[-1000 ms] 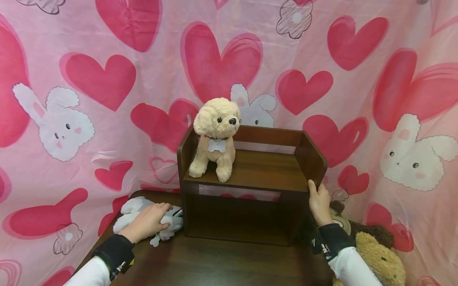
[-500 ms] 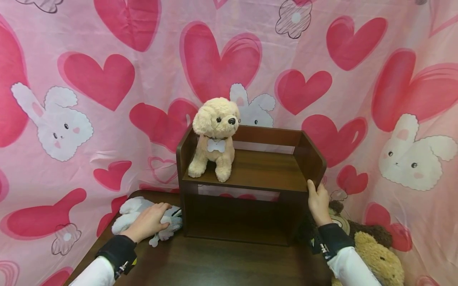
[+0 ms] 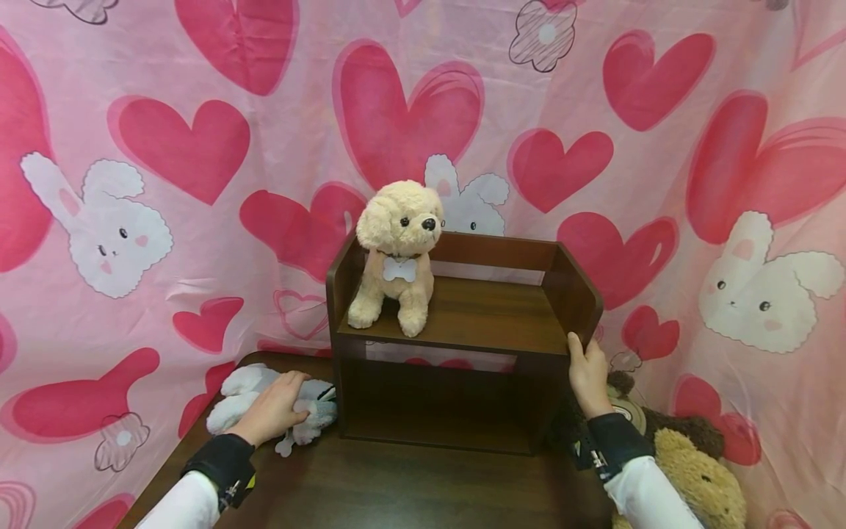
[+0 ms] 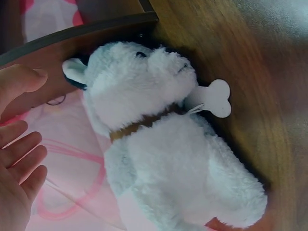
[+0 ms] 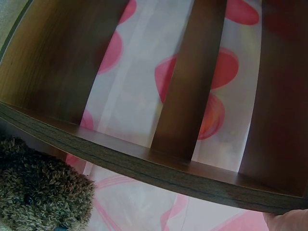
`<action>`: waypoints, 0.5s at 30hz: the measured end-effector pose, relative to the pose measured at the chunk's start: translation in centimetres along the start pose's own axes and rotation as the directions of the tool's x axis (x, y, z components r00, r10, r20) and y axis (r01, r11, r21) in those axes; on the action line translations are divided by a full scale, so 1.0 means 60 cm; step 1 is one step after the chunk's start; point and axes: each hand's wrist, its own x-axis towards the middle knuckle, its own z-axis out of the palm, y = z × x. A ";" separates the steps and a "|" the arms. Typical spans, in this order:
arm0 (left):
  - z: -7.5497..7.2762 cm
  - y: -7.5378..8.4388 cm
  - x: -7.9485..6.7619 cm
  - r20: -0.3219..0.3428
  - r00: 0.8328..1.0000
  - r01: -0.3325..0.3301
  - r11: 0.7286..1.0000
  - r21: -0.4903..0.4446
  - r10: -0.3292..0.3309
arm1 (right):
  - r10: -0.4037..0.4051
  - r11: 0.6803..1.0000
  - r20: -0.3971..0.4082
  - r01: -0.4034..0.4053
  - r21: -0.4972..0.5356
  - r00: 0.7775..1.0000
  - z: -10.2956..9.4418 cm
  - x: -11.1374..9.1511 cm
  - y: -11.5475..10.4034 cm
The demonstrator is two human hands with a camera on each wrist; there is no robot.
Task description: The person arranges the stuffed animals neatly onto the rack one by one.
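Note:
A dark brown two-tier wooden shelf stands on the table. My right hand grips the front edge of its right side panel; in the right wrist view only a bit of that hand shows at the panel's end. Left of the shelf, a grey-and-white plush dog lies on its back, with a brown collar and a white bone-shaped tag. My left hand hovers over it with relaxed, spread fingers; the left wrist view shows the fingers apart from the toy. A cream plush dog sits on the upper shelf's left end.
On the right of the shelf lie a tan plush toy and a dark brown plush toy, partly hidden by my arm. A pink heart-and-rabbit cloth hangs behind. The dark wooden table extends in front of the shelf.
My left wrist and forearm have shifted slightly to the right above the grey-and-white plush dog. My right hand, the shelf and the toys have kept their places.

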 end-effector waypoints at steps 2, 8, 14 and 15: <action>0.003 -0.004 -0.001 -0.006 1.000 0.002 1.000 -0.002 -0.002 | 0.002 1.000 0.002 -0.002 0.000 1.000 0.000 0.000 0.000; 0.013 -0.017 -0.006 -0.019 1.000 0.002 1.000 0.002 -0.002 | 0.017 1.000 0.011 -0.017 0.006 1.000 -0.001 -0.002 -0.002; 0.023 -0.027 -0.011 -0.029 0.999 0.016 1.000 0.021 -0.016 | 0.015 1.000 0.010 -0.015 0.004 1.000 -0.001 -0.001 -0.002; 0.024 -0.028 -0.011 -0.030 0.999 0.020 1.000 0.024 -0.019 | 0.012 1.000 0.008 -0.012 0.003 1.000 -0.001 -0.001 -0.002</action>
